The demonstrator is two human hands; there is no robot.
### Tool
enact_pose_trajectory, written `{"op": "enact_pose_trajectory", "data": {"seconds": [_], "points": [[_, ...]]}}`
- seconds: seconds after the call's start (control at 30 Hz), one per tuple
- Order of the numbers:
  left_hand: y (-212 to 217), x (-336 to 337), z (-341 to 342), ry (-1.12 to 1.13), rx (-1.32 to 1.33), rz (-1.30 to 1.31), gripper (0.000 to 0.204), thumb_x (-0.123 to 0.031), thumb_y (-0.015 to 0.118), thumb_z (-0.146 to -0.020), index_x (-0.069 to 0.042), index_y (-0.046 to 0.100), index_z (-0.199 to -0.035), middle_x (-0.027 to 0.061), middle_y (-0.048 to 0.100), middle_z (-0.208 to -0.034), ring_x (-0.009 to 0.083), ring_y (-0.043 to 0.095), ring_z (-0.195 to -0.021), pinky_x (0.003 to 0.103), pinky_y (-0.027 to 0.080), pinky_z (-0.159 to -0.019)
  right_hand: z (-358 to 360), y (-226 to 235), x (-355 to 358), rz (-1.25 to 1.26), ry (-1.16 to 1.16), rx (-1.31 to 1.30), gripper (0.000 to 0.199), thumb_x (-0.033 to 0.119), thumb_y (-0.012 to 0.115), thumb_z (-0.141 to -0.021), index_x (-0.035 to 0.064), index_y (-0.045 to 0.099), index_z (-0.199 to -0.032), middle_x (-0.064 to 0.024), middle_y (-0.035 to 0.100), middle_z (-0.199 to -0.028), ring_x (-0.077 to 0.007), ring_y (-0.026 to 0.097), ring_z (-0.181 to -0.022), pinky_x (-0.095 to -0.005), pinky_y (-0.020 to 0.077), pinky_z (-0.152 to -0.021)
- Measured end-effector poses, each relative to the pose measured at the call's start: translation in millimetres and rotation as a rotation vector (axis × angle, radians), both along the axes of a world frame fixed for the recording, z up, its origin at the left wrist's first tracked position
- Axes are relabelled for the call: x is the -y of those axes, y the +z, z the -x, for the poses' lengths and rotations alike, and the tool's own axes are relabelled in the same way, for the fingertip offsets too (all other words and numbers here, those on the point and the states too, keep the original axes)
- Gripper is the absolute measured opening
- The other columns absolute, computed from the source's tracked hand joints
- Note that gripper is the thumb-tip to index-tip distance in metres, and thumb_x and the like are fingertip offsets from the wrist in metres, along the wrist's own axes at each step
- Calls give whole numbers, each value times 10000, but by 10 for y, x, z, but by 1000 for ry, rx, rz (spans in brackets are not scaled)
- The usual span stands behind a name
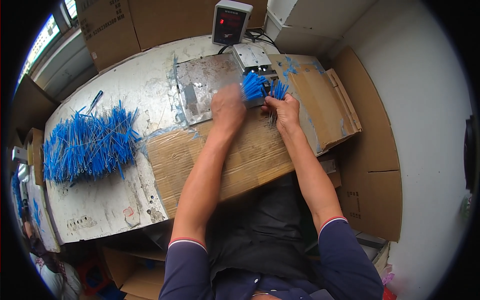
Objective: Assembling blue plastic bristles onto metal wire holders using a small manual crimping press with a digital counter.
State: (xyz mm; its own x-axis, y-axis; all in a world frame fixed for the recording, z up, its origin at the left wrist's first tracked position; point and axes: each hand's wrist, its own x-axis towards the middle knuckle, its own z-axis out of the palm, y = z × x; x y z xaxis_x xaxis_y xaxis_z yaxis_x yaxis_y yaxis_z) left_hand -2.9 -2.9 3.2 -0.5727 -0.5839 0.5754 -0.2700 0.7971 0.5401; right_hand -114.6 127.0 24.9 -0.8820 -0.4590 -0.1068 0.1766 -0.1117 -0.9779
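My left hand [228, 106], smeared by motion, is closed round a thick bundle of thin blue sticks [253, 86] whose tips fan out up and to the right. Close beside it, my right hand [286, 111] pinches a smaller bunch of the same sticks [279, 89], with thin wire ends hanging below the fingers. Both hands are in front of a small metal machine [251, 56] at the far side of the table. A large heap of blue sticks [90, 142] with wire ends, some looped, lies at the left.
A metal plate [202, 82] and flattened cardboard [225, 160] cover part of the white table [117, 210]. Behind the machine stands a counter box with a red display [231, 25]. A pen [95, 101] lies past the heap. Cardboard [317, 95] and a wall are at the right.
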Motion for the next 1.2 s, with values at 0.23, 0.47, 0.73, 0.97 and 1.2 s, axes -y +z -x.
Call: {"op": "enact_pose_trajectory", "data": {"seconds": [0.23,0.47,0.73,0.97,1.2], "points": [[33,11,-43,53,2,-22,153,5,575,-778,-30,620,-921,184,669,-857,390,646,-837,492,496,-756,-48,78,54,-126,-2,-17,157,-90,696,-791,0,588,-859,-110,658,-733,-195,660,-565,-319,593,-501],[23,36,-33,176,-150,-165,107,-71,610,-859,-51,642,-960,189,678,-866,402,665,-815,499,493,-711,-25,79,209,-171,-102,-99,137,-85,656,-728,-26,597,-837,-113,657,-728,-184,649,-541,-322,572,-437],[2,46,-10,191,-218,-157,115,-100,659,-856,-47,634,-954,183,671,-852,409,656,-812,501,488,-705,-31,141,363,-228,-190,-86,205,-130,664,-753,-31,565,-902,-129,656,-784,-214,674,-584,-339,605,-462],[-5,61,-20,164,-275,-127,113,-60,648,-840,-50,635,-952,160,653,-914,382,627,-917,485,484,-778,-58,152,367,-230,-220,-68,219,-146,663,-746,-42,560,-908,-145,661,-796,-233,684,-596,-353,618,-472],[-8,67,-23,153,-298,-130,121,-55,648,-832,-44,633,-952,154,648,-928,379,619,-932,483,483,-797,-44,131,391,-176,-229,-49,233,-168,622,-733,-40,539,-908,-171,663,-802,-258,704,-609,-355,620,-469]]}}
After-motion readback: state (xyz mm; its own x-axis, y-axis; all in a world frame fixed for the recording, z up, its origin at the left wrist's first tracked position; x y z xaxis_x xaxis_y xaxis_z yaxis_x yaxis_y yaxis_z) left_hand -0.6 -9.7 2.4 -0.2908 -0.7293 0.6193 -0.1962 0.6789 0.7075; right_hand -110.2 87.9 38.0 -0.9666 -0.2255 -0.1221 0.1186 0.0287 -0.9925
